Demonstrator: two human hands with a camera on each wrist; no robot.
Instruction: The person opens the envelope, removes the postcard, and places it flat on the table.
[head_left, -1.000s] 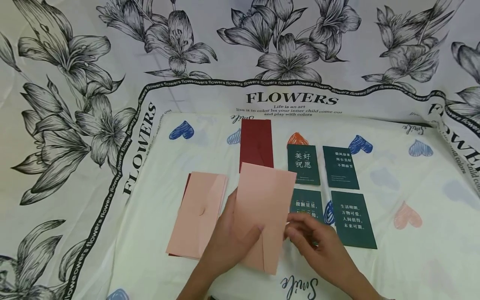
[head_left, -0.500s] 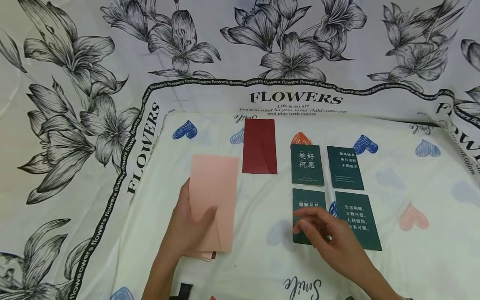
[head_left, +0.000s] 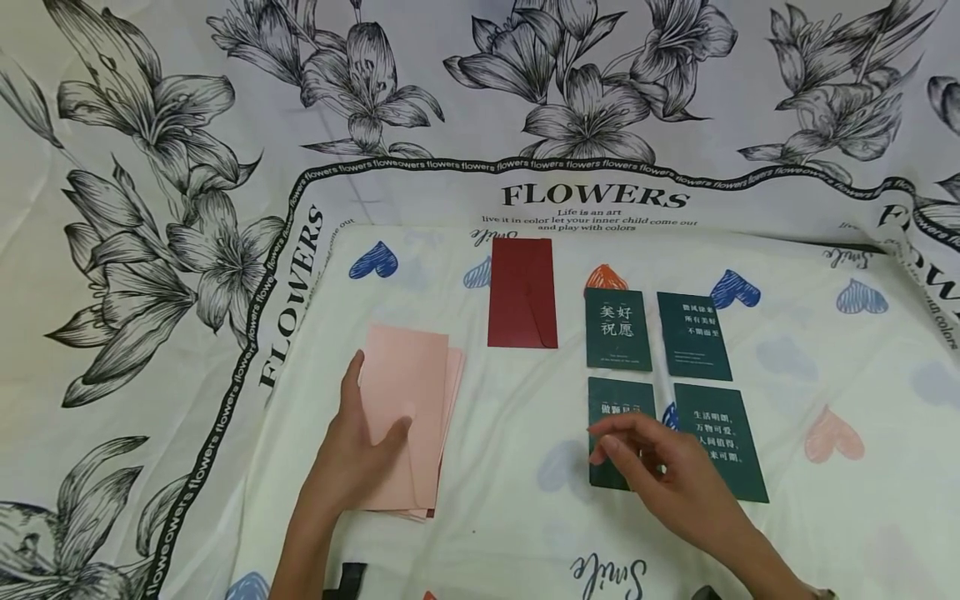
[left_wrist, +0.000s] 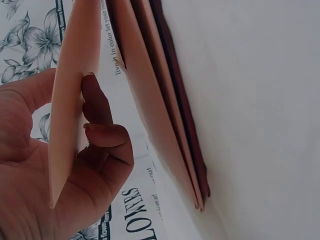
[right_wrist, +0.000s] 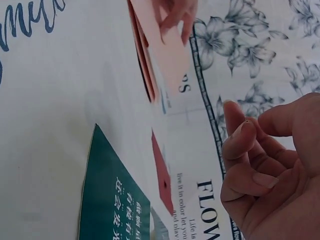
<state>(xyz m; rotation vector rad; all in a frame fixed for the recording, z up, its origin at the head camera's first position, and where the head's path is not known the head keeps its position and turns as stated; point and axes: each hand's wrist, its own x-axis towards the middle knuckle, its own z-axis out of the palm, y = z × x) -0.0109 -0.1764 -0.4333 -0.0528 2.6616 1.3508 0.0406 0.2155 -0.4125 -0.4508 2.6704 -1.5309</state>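
Note:
My left hand (head_left: pixel 348 457) pinches a pink envelope (head_left: pixel 408 371) between thumb and fingers. In the left wrist view that envelope (left_wrist: pixel 75 100) stands apart from a small stack of pink envelopes (left_wrist: pixel 155 110) with a dark red envelope (left_wrist: pixel 182 95) beneath them. Over the lower green cards hovers my right hand (head_left: pixel 663 471), its fingers loosely bent and holding nothing. Partly covered by it are the lower left green card (head_left: pixel 607 475) and the lower right green card (head_left: pixel 738 467).
A dark red envelope (head_left: pixel 522 292) lies at the back middle. To its right are two more green cards, the upper left card (head_left: pixel 617 354) and the upper right card (head_left: pixel 678 342). A heart-patterned cloth (head_left: pixel 517 467) covers the surface, with a flower-printed cloth (head_left: pixel 420 187) behind.
My left hand has carried the pink envelope left, from the middle to over the stack. My right hand has parted from that envelope and stays over the green cards.

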